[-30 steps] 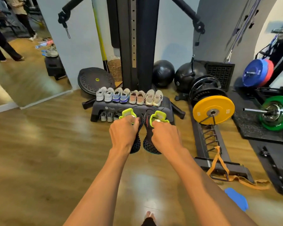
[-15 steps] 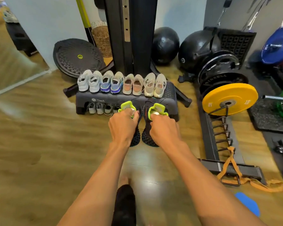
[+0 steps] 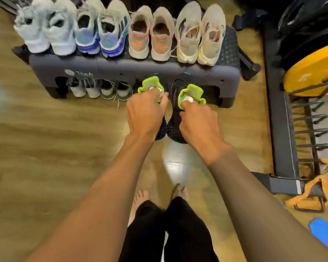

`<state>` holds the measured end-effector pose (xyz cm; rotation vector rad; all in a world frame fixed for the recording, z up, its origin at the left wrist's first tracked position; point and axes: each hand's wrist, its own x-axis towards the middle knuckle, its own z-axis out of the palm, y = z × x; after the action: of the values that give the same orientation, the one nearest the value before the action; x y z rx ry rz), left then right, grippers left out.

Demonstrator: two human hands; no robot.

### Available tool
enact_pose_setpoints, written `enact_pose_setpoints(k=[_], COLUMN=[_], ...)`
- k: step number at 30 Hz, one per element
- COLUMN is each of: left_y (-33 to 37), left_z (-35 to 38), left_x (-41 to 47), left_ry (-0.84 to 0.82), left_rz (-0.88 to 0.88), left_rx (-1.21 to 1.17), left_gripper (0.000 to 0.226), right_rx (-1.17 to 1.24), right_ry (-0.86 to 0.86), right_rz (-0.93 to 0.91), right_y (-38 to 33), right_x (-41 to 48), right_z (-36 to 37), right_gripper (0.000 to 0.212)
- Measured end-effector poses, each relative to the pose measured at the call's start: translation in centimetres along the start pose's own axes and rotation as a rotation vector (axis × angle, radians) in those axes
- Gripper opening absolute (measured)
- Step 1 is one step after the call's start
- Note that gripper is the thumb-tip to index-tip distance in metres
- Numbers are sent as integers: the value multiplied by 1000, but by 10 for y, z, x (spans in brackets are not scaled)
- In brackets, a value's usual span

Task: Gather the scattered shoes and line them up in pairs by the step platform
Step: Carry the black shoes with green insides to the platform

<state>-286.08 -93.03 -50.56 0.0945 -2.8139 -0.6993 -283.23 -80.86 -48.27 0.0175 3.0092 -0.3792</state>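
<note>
- black knit and lime-green tongues mark the two matching shoes, held side by side just in front of the near edge of the step platform (image 3: 121, 69), right of its middle.
- left hand (image 3: 144, 112) is curled round the collar of the left shoe (image 3: 151, 85), fingers pinching at the green tongue.
- right hand (image 3: 199, 123) grips the right shoe (image 3: 175, 129) the same way, fingertips tucked in at its tongue.
- both shoes point toes far, heels near; the heels are almost touching. i cannot tell whether the soles rest on the wooden floor (image 3: 45, 148).
- on top of the platform four pairs stand in a row, heels near: a white pair (image 3: 45, 35) at the left, then a blue-and-purple pair (image 3: 100, 35), a peach pair (image 3: 151, 38), and a cream pair (image 3: 201, 38) at the right.
- under the platform, left of the held shoes, a few small pale shoes (image 3: 100, 89) sit in the gap, laces trailing out.
- bare feet (image 3: 140, 195) and black trousers (image 3: 159, 233) show at the near edge, between the forearms.
- to the right stand a yellow weight plate (image 3: 311, 72) and a dark metal rack (image 3: 284, 129), with an orange strap (image 3: 314, 190) lying at the rack's near end.
- the picture is blurred toward its edges.
</note>
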Motion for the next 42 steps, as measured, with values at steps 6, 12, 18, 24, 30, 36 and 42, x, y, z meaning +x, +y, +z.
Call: enact_pose_setpoints(k=[6,12,18,24,30,36,42], left_y=[-46,-79,-114,-133,-139,-143,-145], left_z=[132,237,338,423,485,526,560], left_x=[18,41,64,87,120,147,157], left_ry=[-49,-81,-71,-58,-28,4,-80], left_rz=[-72,-34,108,219,299,333,381], left_rx=[65,79,49,46,29,58,96], left_gripper=[49,46,32,32,30,37,39], right_rx=[-19,-25,-48,-48,-36,-24,-6], right_ry=[-102,-128,-29,92,174,196,221], right_rz=[-30,-13,20,102,128,158,170], right_y=[45,79,111,148,175,184,200], right_x=[72,131,180,218,266,307,327], right_z=[110,202,291,362,403,426,448], right_gripper=[12,9,14,7,17,14,36])
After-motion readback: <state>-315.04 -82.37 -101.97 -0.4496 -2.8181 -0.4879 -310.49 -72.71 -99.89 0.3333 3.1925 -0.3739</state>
